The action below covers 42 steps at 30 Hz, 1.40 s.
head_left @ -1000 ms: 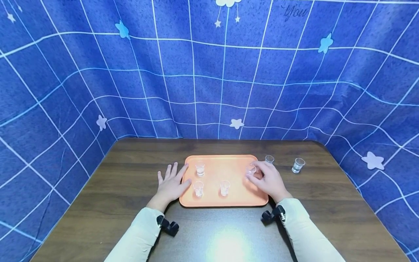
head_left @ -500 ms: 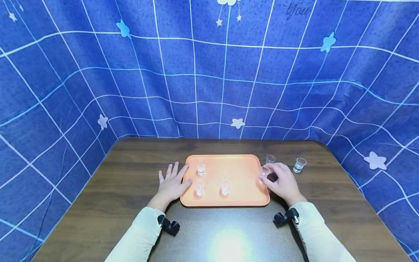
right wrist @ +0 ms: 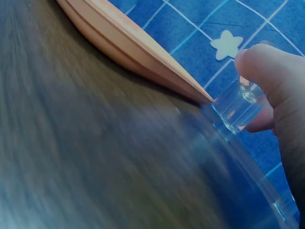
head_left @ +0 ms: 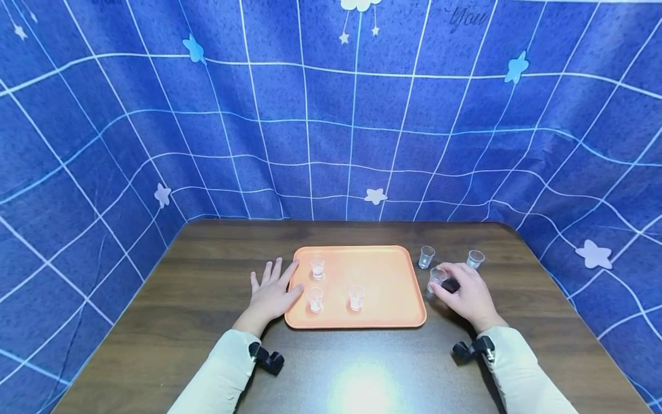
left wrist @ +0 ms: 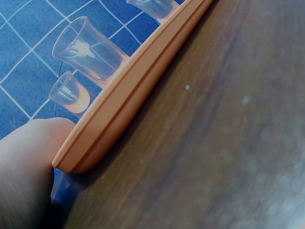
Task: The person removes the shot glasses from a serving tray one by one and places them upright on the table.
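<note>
The background is filled by a blue cloth (head_left: 331,144) printed with pale grid lines and stars. Below it, a dark wood-grained tabletop (head_left: 207,253) is seen, with glare thrown onto its near middle. On the tabletop an orange tray (head_left: 388,282) is set, its long sides laid along the tabletop's far edge. Two pale sleeves (head_left: 527,374) are stretched inward from the near side.

The left hand (head_left: 271,294) is laid at the tray's left edge; its fingers are spread and straightened toward the tabletop's far edge, the thumb and index finger are brought over the rim, and nothing is gripped by it. The right hand (head_left: 469,294) is held just outside the tray's right edge, angled toward the far left, and a clear glass (head_left: 437,278) is pinched between its thumb and fingers. Whether the base is rested on the tabletop cannot be told.

By the tray, three similar small glasses are carried: one (head_left: 318,268) near its far left corner, one (head_left: 315,300) near its near left corner, one (head_left: 356,298) toward the middle of its near edge. Two more are stood on the tabletop: one (head_left: 426,257) beside the tray's far right corner, another (head_left: 474,259) nearer the tabletop's far right corner, partly covered by the right hand.
</note>
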Each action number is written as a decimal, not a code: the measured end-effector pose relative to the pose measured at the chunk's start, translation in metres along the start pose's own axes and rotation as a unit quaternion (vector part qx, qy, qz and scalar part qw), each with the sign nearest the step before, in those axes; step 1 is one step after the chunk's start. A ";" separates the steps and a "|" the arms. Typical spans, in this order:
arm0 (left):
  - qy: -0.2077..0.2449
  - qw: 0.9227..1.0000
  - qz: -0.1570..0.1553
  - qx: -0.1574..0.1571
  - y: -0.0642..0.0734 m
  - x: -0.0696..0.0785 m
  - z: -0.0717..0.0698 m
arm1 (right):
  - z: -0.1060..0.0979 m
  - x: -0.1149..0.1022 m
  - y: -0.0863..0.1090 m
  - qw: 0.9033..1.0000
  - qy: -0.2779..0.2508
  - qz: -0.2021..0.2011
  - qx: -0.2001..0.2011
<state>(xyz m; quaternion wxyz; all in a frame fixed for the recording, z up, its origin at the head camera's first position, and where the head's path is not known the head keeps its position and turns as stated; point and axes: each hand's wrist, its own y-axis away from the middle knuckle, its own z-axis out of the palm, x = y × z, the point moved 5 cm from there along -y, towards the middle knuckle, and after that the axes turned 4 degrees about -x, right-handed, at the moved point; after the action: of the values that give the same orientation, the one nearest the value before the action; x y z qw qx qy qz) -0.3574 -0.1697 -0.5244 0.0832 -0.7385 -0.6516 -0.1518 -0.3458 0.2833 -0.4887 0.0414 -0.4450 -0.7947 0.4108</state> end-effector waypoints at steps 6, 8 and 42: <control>0.003 1.000 0.000 0.001 0.002 0.001 -0.001 | -0.009 0.009 0.009 1.000 0.023 0.005 -0.005; 0.002 1.000 0.000 0.004 0.002 0.002 -0.001 | -0.012 0.013 0.011 1.000 0.030 0.007 -0.003; 0.004 1.000 -0.003 0.005 0.001 0.001 -0.002 | -0.049 0.047 0.033 0.992 0.057 0.102 -0.040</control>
<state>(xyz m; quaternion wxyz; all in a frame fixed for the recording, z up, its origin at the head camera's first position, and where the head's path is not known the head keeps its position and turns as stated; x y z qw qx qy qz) -0.3566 -0.1694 -0.5216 0.0886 -0.7358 -0.6541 -0.1516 -0.3305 0.3572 -0.4932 0.0268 -0.5481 -0.7570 0.3547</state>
